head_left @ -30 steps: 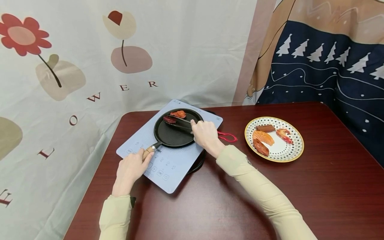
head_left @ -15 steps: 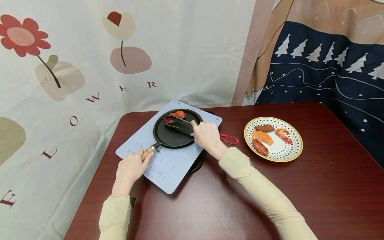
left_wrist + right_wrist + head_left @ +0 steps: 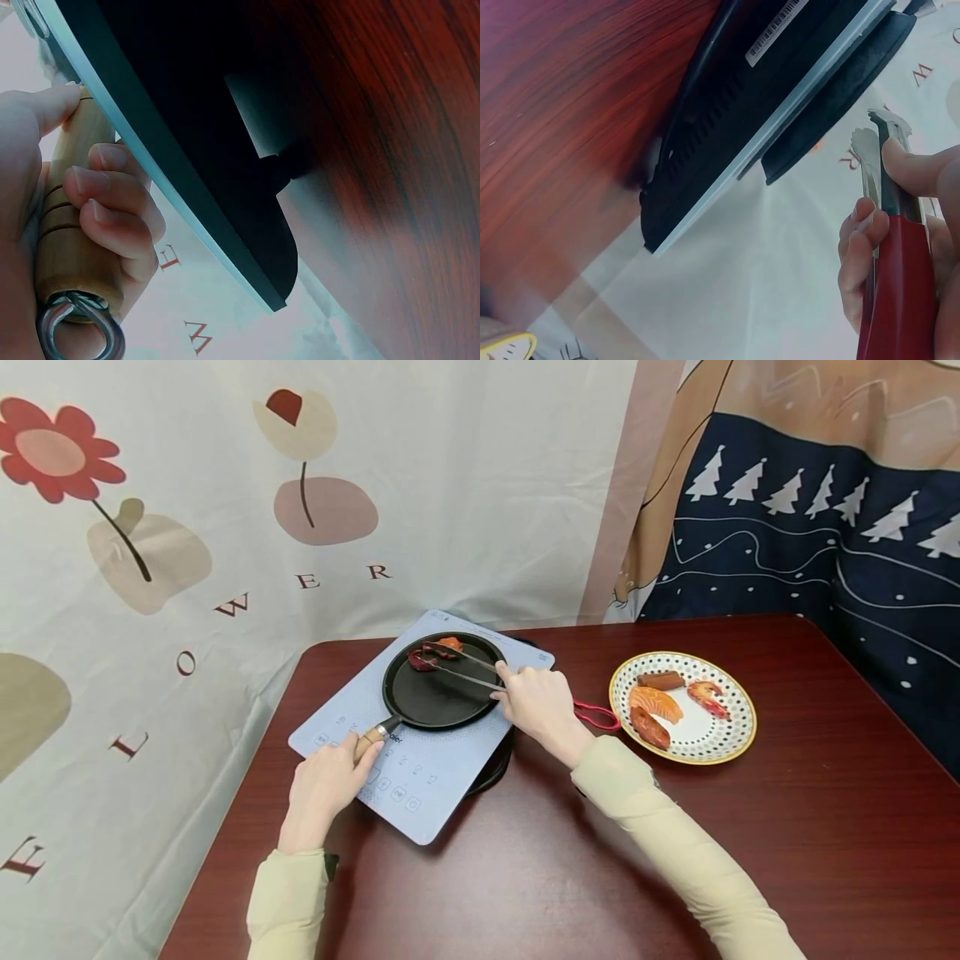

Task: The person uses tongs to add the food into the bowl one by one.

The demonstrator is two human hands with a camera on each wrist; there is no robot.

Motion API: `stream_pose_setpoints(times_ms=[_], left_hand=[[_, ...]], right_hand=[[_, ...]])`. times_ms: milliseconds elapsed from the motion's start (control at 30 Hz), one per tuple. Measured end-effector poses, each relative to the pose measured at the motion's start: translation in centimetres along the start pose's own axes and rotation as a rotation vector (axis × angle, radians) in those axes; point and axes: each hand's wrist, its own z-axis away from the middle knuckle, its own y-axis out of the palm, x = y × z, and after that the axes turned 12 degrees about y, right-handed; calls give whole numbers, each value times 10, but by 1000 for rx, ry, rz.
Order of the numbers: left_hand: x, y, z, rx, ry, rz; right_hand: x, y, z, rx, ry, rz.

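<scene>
My left hand (image 3: 322, 785) grips the wooden handle (image 3: 79, 251) of a black frying pan (image 3: 438, 702) that sits on a pale blue induction cooktop (image 3: 442, 781). With fingers and thumb, my right hand (image 3: 536, 703) holds red-handled metal tongs (image 3: 900, 289). Their arms stand slightly apart over the pan, reaching to its far left part. At the tips lie a dark red piece of food (image 3: 420, 661) and, just behind it, an orange-brown piece (image 3: 452, 644). The right wrist view shows the thumb along the tongs; the pan's inside is hidden there.
To the right stands a dotted plate (image 3: 701, 745) with a salmon slice (image 3: 657, 702), a shrimp (image 3: 708, 699), a brown sausage-like piece (image 3: 662, 680) and a reddish-brown piece (image 3: 650, 727). The cooktop rests at an angle on the dark wooden table (image 3: 540, 877). A printed cloth (image 3: 480, 485) hangs behind.
My right hand has drawn back to the right with the tongs, their red loop now nearer the plate. The dark red piece has shifted slightly. The left hand stays on the pan handle.
</scene>
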Motion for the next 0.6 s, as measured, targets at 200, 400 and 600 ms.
stream_pose_setpoints(times_ms=[200,400,600], left_hand=[[0,1,0,5,-3,4],[0,1,0,1,0,0],[0,0,0,-3,0,-6]], right_hand=[[-17,-7,11,-25,10,1],[-39,-14,24,-35,22,-23],[-63,-24,35,11,53,-36]])
